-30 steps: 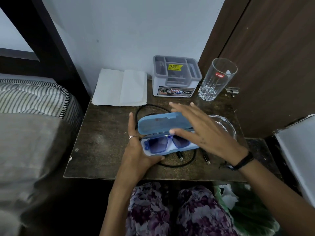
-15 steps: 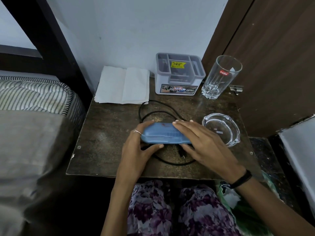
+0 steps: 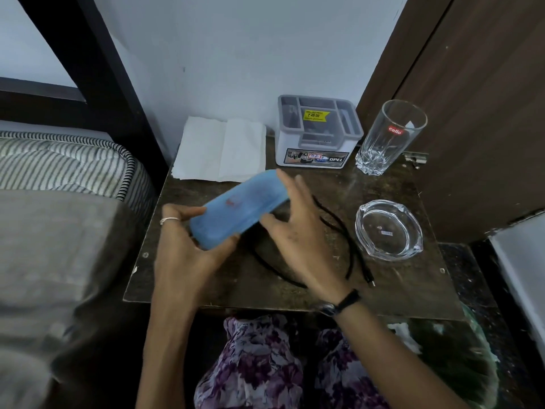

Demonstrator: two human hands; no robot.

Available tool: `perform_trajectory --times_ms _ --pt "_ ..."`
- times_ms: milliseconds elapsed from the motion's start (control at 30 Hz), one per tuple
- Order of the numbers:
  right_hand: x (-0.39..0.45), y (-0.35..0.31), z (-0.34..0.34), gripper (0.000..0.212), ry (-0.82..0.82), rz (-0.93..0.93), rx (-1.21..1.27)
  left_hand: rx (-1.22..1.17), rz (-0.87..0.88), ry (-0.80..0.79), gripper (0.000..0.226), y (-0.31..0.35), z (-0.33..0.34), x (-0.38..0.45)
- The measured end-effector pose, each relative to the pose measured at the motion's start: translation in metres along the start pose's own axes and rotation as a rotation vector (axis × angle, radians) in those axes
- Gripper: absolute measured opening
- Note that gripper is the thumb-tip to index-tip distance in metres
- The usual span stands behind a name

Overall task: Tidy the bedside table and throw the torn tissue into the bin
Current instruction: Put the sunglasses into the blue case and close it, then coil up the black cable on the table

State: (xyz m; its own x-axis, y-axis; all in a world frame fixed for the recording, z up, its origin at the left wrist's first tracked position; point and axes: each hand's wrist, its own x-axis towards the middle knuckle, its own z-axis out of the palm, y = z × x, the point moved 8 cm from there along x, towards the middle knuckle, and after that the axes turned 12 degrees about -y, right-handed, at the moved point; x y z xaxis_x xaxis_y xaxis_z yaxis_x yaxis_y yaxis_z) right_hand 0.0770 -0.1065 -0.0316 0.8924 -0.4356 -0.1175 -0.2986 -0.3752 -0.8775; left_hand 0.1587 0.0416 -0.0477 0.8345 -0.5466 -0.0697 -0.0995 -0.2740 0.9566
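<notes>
A closed blue glasses case [image 3: 239,209] is lifted off the dark bedside table [image 3: 392,278] and tilted, its far end up and to the right. My left hand [image 3: 185,249] grips its near left end. My right hand [image 3: 298,231] holds its right side, fingers spread along the edge. A white tissue [image 3: 221,149] lies flat at the table's back left. A black cable [image 3: 345,240] loops on the table under my right hand. Below the table's right front, a green bin bag [image 3: 448,349] holds white scraps [image 3: 404,335].
A grey-and-white organiser box [image 3: 318,134] stands at the back against the wall. A tall drinking glass [image 3: 389,137] stands to its right and a glass ashtray [image 3: 389,228] lies nearer me. A striped mattress [image 3: 59,166] borders the left; a brown door [image 3: 486,98] borders the right.
The case lid came down over the blue sunglasses. Both hands then lifted the closed case off the table, moved it left and back, and tilted it.
</notes>
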Motion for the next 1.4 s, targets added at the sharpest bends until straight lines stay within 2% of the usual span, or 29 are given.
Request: perform_trajectory --times_ms 100,200,267,400,533,633,767,833,900,967,1033,1100,1200,1267,1333,1400 --pt "0.021 -0.006 0.036 0.064 -0.067 -0.007 0.247 0.034 -0.076 0.152 0.063 -0.013 -0.024 -0.006" --pt "0.036 -0.005 0.067 0.071 -0.133 -0.044 0.342 0.072 -0.115 0.215 0.076 -0.025 -0.035 -0.011" --pt "0.042 -0.003 0.079 0.072 -0.168 -0.054 0.338 0.103 -0.134 0.208 0.087 -0.03 -0.033 -0.01" --pt "0.047 -0.004 0.086 0.07 -0.188 -0.094 0.289 0.204 -0.19 0.212 0.076 -0.028 -0.023 -0.013" --pt "0.038 -0.006 0.075 0.06 -0.208 -0.105 0.171 0.341 -0.126 0.228 0.077 -0.02 -0.013 -0.016" --pt "0.021 -0.003 0.033 0.039 -0.072 -0.126 0.032 0.402 -0.088 0.239 0.076 -0.01 -0.007 -0.018" --pt "-0.006 0.022 -0.028 0.02 0.143 0.004 -0.1 0.36 0.017 0.274 0.048 0.02 0.006 -0.026" --pt "-0.013 0.036 -0.042 0.019 0.149 0.134 -0.245 0.349 0.073 0.228 0.03 0.032 0.02 -0.028" --pt "-0.015 0.05 -0.041 0.023 0.084 0.262 -0.373 0.399 0.085 0.136 0.016 0.038 0.04 -0.026" --pt "-0.014 0.055 -0.036 0.018 0.049 0.276 -0.465 0.436 0.01 0.033 0.018 0.031 0.061 -0.019" --pt "-0.015 0.047 -0.035 0.011 0.106 0.182 -0.527 0.482 -0.11 -0.087 0.031 0.022 0.082 -0.01" --pt "-0.017 0.038 -0.039 0.007 0.165 0.053 -0.429 0.462 -0.184 -0.163 0.04 0.02 0.098 0.0" --pt "-0.02 0.029 -0.044 0.014 0.188 -0.1 -0.228 0.337 -0.209 -0.185 0.036 0.026 0.103 0.016" --pt "-0.023 0.027 -0.057 0.02 0.255 -0.162 -0.059 0.172 -0.204 -0.21 0.033 0.022 0.101 0.028" --pt "-0.025 0.023 -0.067 0.021 0.287 -0.232 0.065 -0.067 -0.236 -0.339 0.031 0.014 0.106 0.029" --pt "-0.02 0.017 -0.064 0.025 0.205 -0.306 0.114 -0.237 -0.267 -0.563 0.032 0.013 0.117 0.018"
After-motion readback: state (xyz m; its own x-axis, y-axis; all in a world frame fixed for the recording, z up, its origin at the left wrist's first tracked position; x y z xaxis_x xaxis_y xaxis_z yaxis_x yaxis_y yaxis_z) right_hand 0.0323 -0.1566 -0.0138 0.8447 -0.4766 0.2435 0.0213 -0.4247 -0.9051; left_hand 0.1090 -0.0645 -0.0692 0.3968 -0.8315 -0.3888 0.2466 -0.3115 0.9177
